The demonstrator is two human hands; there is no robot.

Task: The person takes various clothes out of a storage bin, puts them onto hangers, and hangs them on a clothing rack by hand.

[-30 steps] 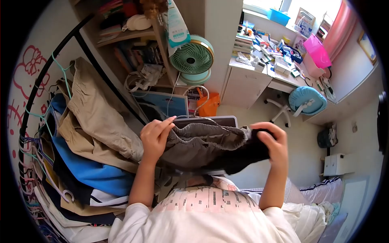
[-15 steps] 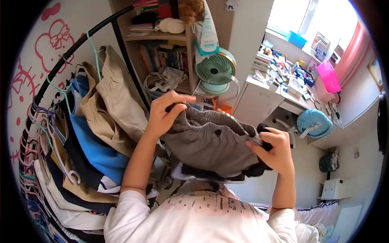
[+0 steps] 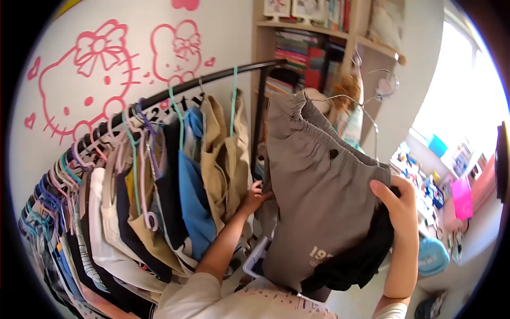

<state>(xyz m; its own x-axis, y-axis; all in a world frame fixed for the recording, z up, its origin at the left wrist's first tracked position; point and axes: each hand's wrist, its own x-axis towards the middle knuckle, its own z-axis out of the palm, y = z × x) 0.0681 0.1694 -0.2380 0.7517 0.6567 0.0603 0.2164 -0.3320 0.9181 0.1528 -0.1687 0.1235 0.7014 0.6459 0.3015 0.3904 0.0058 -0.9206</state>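
A pair of grey-brown elastic-waist trousers (image 3: 313, 202), with pale printed figures low on the front, hangs tilted before me on a thin metal wire hanger (image 3: 376, 130). My right hand (image 3: 401, 199) is closed on the waistband's right end, thumb in front and the other fingers behind. At the garment's left edge is my left hand (image 3: 255, 201), fingers apart and touching the fabric; some of its fingers are hidden. Black cloth (image 3: 350, 266) shows beneath the trousers at lower right.
On the left, a black rail (image 3: 159, 95) carries many garments on coloured hangers, including a blue one (image 3: 194, 196) and khaki trousers (image 3: 212, 159). Behind stands a bookshelf (image 3: 303, 29). A cluttered desk (image 3: 419, 175) and a blue seat (image 3: 433, 255) are at right. Below is a pale-rimmed bin (image 3: 255, 258).
The view has turned left toward the rail. The trousers have come up and closer, showing their front and hanger. My left hand has left the waistband and moved down to the side edge.
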